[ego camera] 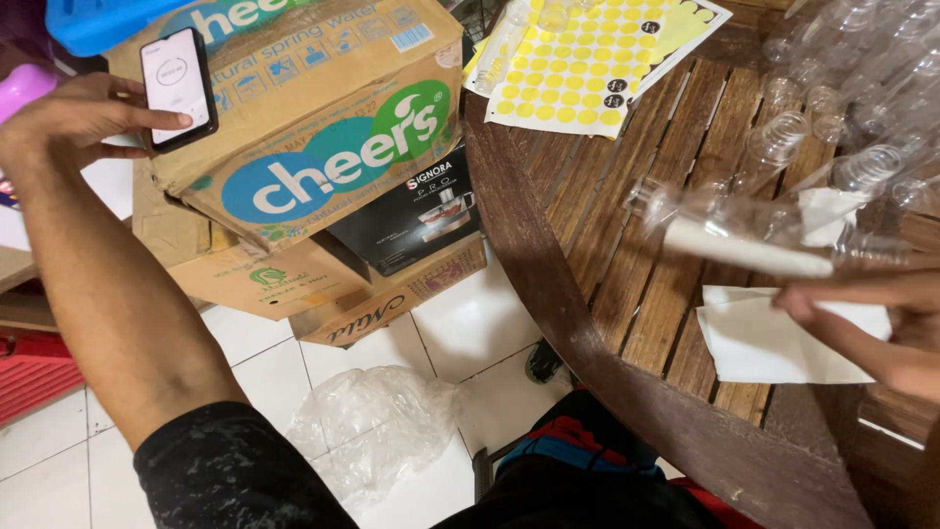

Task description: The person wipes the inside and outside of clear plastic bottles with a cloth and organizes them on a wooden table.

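Observation:
My left hand (73, 120) reaches out to the far left and touches a black phone (177, 86) with a lit white screen; the thumb lies across its lower edge. The phone rests on top of a brown cardboard box (323, 127). My right hand (881, 313) is at the right edge over a round wooden slatted table (607, 264) and holds a clear plastic bottle (744, 245) with a white rolled sheet inside, lying sideways. Under that hand lies a white paper sheet (764, 343).
Several empty clear bottles (842, 108) are piled at the table's back right. Sheets of round yellow stickers (578, 69) lie at the back. More boxes (392, 284) are stacked on the white tiled floor, with a crumpled clear plastic bag (367, 421) in front.

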